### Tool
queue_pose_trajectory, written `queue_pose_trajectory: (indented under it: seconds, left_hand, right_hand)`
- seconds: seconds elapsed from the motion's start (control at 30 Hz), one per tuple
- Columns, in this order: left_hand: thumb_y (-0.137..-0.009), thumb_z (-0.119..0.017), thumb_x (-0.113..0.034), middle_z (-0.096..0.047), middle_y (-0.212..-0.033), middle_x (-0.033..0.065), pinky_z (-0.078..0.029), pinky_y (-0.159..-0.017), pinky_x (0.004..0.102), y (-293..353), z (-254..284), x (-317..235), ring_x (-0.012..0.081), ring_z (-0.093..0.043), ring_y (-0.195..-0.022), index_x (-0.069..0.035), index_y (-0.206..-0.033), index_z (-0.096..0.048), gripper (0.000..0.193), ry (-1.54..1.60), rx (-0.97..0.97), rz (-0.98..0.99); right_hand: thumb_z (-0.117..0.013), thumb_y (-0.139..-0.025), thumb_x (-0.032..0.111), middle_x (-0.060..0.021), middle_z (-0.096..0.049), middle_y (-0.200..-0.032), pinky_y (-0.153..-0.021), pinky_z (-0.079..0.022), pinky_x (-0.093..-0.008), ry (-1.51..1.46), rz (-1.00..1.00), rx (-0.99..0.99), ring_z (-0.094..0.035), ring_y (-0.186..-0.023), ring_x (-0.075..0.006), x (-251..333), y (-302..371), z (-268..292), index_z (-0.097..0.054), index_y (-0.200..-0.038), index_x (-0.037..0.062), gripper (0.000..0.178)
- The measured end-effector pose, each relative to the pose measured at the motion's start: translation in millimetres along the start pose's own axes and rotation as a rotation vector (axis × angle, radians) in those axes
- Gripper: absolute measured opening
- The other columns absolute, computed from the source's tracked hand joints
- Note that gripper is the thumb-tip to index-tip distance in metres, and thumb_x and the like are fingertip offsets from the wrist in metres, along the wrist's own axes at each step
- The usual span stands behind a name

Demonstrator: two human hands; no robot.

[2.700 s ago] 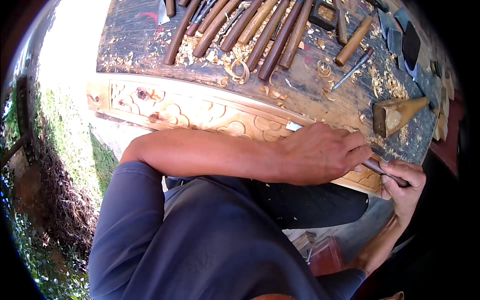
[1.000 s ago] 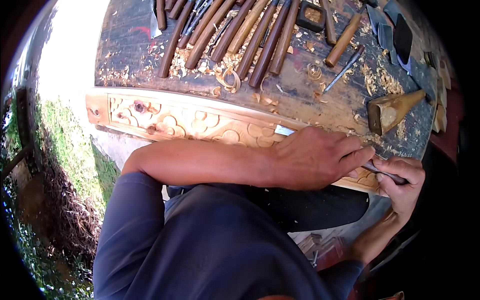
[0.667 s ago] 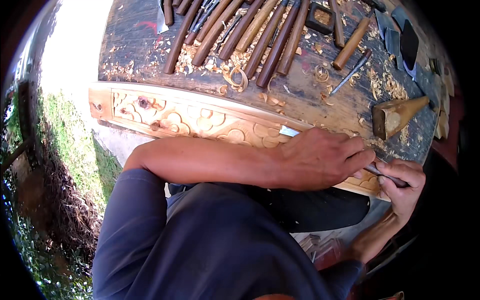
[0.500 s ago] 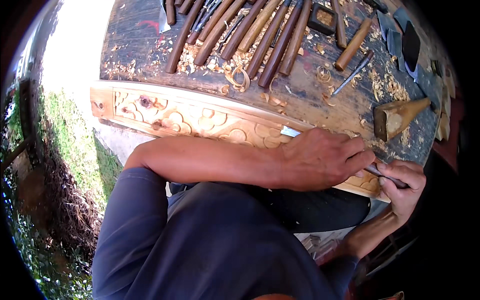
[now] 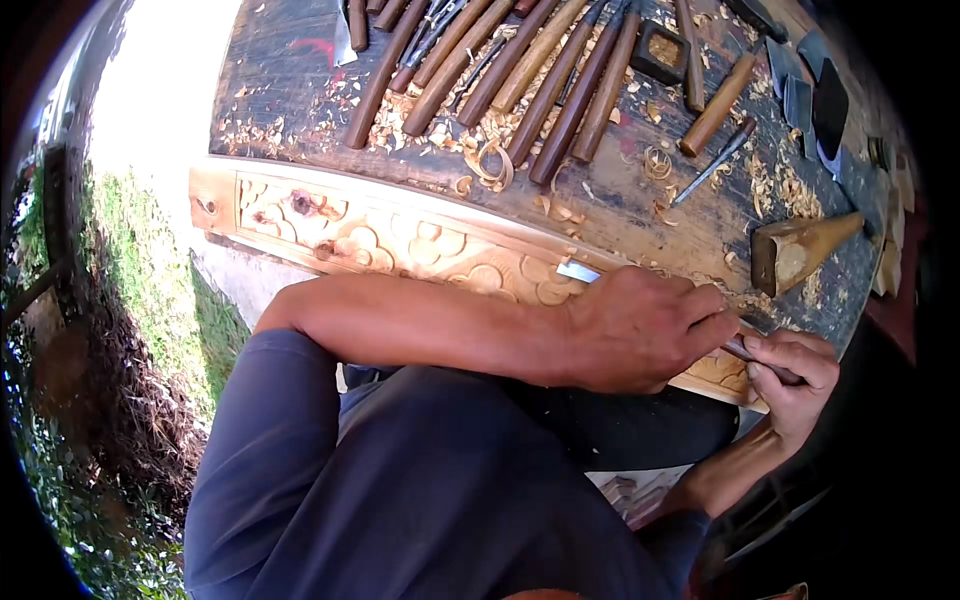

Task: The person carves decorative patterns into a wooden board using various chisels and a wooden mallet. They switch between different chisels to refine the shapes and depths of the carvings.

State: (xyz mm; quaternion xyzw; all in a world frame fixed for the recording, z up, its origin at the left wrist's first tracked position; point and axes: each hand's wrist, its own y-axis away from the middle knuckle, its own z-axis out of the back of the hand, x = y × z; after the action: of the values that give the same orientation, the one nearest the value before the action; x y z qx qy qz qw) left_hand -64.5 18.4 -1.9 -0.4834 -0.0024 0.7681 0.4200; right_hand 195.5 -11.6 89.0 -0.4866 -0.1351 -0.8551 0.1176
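Note:
A long carved wooden panel [image 5: 430, 245] with flower reliefs and a raised border lies along the near edge of the bench. My left hand [image 5: 650, 330] is closed around the shaft of a chisel, which lies lengthwise over the panel's right part. The flat bright chisel blade [image 5: 578, 271] sticks out left of that hand, at the panel's far border. At the other end, my right hand [image 5: 795, 380] grips the brown chisel handle [image 5: 738, 348], thumb on top. My left forearm and hand hide part of the carving.
Several wooden-handled chisels [image 5: 540, 90] lie in a row on the dark workbench [image 5: 290, 95] among curled shavings. Farther right are a square black box [image 5: 660, 52], a thin dark-handled tool [image 5: 715, 160], a wooden mallet [image 5: 800, 250] and grey sharpening stones [image 5: 798, 105].
The chisel and both hands have slid slightly left along the panel. The whole view has shifted a little. Both grips stay the same.

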Motion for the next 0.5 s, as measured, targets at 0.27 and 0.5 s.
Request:
queue_pose_trajectory:
  seconds: [0.27,0.5]
  left_hand:
    - [-0.094,-0.071,-0.025,-0.057,-0.091,0.0021,-0.052,-0.062,0.0341,-2.5,-1.4,-1.2,0.0181,-0.066,-0.077,-0.008,-0.127,-0.066,0.037,-0.028,-0.108,-0.074]
    - [-0.098,-0.071,-0.036,-0.055,-0.092,0.0006,-0.051,-0.060,0.0321,-0.5,-4.3,-1.7,0.0154,-0.064,-0.078,-0.007,-0.132,-0.065,0.045,-0.063,-0.072,-0.061]
  right_hand:
    - [-0.081,-0.069,-0.010,-0.0112,-0.072,-0.070,-0.050,-0.043,-0.0294,0.011,0.077,0.004,-0.065,-0.054,-0.0164,2.6,-4.3,-0.1,-0.083,-0.104,-0.0037,0.035]
    - [-0.083,-0.068,-0.010,-0.0116,-0.073,-0.072,-0.051,-0.045,-0.0294,0.006,0.073,0.011,-0.066,-0.056,-0.0178,2.8,-7.1,-3.9,-0.083,-0.103,-0.0036,0.035]
